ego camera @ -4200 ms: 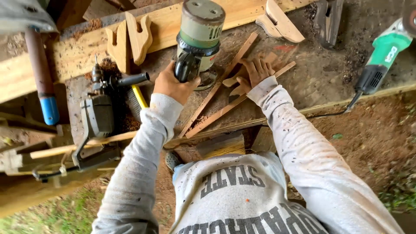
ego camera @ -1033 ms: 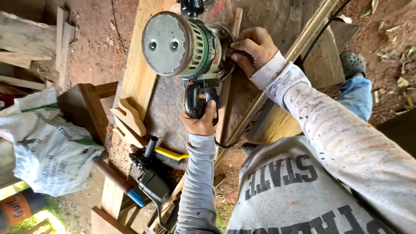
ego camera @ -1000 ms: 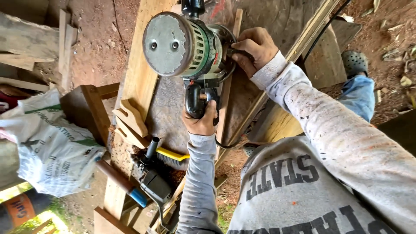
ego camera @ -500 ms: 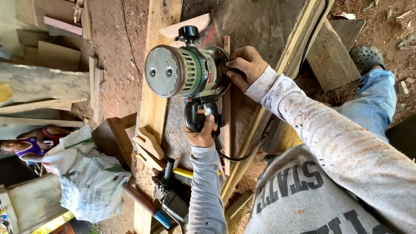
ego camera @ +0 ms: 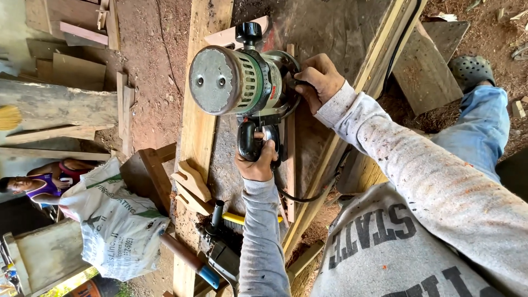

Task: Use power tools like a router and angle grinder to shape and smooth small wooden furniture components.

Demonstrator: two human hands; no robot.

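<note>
At the centre of the frame a big green and grey router [ego camera: 242,82] stands on a thin wood strip [ego camera: 290,154], and both hands are clamped on it. The left hand [ego camera: 256,164] closes around the black D-handle on the lower side of the router. The right hand [ego camera: 319,80] grips the side knob at the right of the motor, with the fingers curled tight. So the two hands are apart, one below the tool and one to its right, and the router sits between them. The left hand is the nearer one to the motor body.

The strip has its long axis running from the top of the frame to the bottom, parallel to the pale plank [ego camera: 198,137] at its left. It lies on a grey worktop [ego camera: 324,33]. The router base covers the upper part of the strip, and the longer free part goes down toward the person, passing just beside the left wrist. A black cord [ego camera: 308,195] curves from the handle toward the lower right.

Lower in the frame some small shaped wood pieces [ego camera: 192,184] lie on the plank, and below them another dark power tool [ego camera: 225,253], perhaps a planer, but it is partly hidden by the left sleeve. A white sack [ego camera: 118,225] stands at the lower left, and another person [ego camera: 38,184] sits at the left edge.
</note>
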